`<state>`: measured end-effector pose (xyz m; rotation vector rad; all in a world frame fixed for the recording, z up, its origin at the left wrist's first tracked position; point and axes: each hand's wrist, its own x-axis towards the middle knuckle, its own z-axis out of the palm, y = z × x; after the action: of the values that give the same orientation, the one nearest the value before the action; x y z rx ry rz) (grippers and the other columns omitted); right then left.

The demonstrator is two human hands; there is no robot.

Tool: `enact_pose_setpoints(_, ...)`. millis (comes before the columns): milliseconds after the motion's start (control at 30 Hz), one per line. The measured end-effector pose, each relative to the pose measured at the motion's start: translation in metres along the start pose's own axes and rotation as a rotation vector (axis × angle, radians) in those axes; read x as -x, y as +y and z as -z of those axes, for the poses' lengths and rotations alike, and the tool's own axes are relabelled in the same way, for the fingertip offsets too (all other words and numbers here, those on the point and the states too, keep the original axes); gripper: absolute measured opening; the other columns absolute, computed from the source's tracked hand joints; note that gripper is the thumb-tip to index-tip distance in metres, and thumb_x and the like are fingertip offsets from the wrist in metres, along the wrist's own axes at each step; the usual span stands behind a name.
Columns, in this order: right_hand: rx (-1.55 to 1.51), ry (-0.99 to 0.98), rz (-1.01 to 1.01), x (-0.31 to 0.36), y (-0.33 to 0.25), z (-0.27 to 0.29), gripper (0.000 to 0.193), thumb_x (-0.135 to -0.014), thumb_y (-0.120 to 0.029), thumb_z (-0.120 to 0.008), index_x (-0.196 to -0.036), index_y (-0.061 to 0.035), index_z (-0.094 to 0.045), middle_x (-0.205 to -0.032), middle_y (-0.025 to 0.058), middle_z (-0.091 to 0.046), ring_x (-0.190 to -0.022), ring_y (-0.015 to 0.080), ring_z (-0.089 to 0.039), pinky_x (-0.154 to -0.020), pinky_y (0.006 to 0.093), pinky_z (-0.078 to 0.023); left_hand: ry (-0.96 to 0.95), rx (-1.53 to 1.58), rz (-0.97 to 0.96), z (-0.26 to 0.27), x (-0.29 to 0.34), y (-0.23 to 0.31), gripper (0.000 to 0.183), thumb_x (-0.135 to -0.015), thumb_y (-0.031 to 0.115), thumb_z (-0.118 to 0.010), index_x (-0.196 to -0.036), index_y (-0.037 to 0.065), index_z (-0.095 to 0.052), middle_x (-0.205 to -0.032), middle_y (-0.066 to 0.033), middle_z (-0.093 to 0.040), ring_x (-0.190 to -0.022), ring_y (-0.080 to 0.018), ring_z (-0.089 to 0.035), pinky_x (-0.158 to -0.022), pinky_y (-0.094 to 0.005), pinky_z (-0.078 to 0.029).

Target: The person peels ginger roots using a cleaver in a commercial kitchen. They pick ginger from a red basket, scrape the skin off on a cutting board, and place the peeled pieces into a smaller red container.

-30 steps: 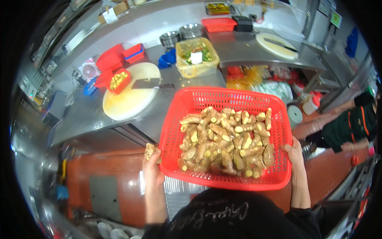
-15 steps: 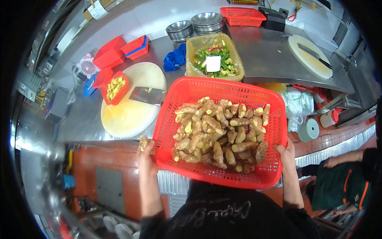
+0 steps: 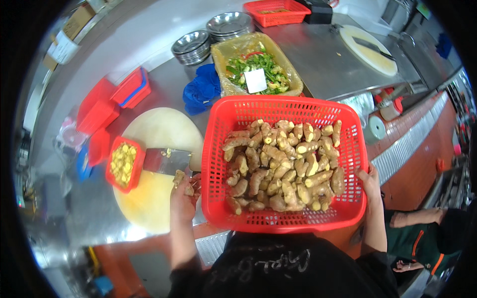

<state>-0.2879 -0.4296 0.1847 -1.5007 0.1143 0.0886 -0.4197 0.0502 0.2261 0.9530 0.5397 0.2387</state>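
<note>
A large red perforated basket (image 3: 285, 228) full of unpeeled ginger (image 3: 280, 169) is in front of my body. My right hand (image 3: 370, 184) grips its right rim, thumb on top and fingers out of sight beneath. My left hand (image 3: 183, 201) is closed around a few small ginger pieces (image 3: 189, 187) beside the basket's left wall; whether it also bears the basket is hard to see. Just beyond that hand, a cleaver (image 3: 169, 162) lies on a round white cutting board (image 3: 144, 198). A small red basket of sliced ginger (image 3: 121, 164) rests on the board's left part.
Behind the basket stands a lined tub of cut green peppers (image 3: 258, 72), with a blue cloth (image 3: 202, 89) and stacked metal bowls (image 3: 191, 47) nearby. Red containers (image 3: 97, 107) sit at the left. Another board with a knife (image 3: 370, 49) lies far right. A co-worker (image 3: 422, 233) is at my right.
My view has turned, and the basket now sits farther right over the counter. My left hand has shifted from the basket's rim toward the cutting board, showing more ginger pieces in it.
</note>
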Motion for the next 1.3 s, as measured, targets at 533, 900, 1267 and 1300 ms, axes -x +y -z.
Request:
enact_pose_setpoints(533,0.245,0.119,-0.035,0.010,-0.021,-0.014,0.034,-0.091,-0.024,-0.057,-0.110,0.0037,-0.054,-0.092,0.0075,-0.064,-0.077,0.0094,-0.061,-0.068,0.0242,-0.050,0.024,-0.111,0.238,0.004,-0.016,0.002,0.025,-0.092,0.019,-0.050,-0.114,0.006,-0.050,-0.094,-0.0117,-0.065,-0.083,-0.0207,-0.064,-0.069,-0.0335,-0.055)
enact_pose_setpoints(900,0.162,0.127,-0.086,0.011,-0.022,-0.021,0.038,-0.090,-0.023,-0.058,-0.118,0.0026,-0.051,-0.096,0.0074,-0.063,-0.080,0.0104,-0.060,-0.071,0.0249,-0.050,0.023,-0.172,-0.190,-0.024,0.018,-0.023,0.025,-0.090,0.010,-0.053,-0.113,0.002,-0.046,-0.100,-0.0120,-0.059,-0.084,-0.0200,-0.061,-0.075,-0.0316,-0.052)
enact_pose_setpoints(1267,0.203,0.063,-0.059,0.015,-0.026,-0.021,0.040,-0.090,-0.025,-0.058,-0.118,0.0017,-0.047,-0.099,0.0085,-0.062,-0.081,0.0114,-0.061,-0.070,0.0256,-0.051,0.200,-0.082,-0.284,0.031,0.059,-0.027,0.026,-0.084,-0.005,-0.049,-0.107,0.004,-0.044,-0.106,-0.0166,-0.054,-0.086,-0.0213,-0.057,-0.074,-0.0309,-0.050)
enact_pose_setpoints(1300,0.192,0.063,-0.057,0.016,-0.025,-0.020,0.041,-0.090,-0.025,-0.058,-0.118,0.0016,-0.047,-0.099,0.0087,-0.062,-0.081,0.0114,-0.061,-0.070,0.0259,-0.051,0.172,-0.110,-0.297,0.035,0.067,-0.024,0.026,-0.083,-0.005,-0.049,-0.107,0.004,-0.044,-0.107,-0.0172,-0.053,-0.085,-0.0220,-0.057,-0.074,-0.0317,-0.050)
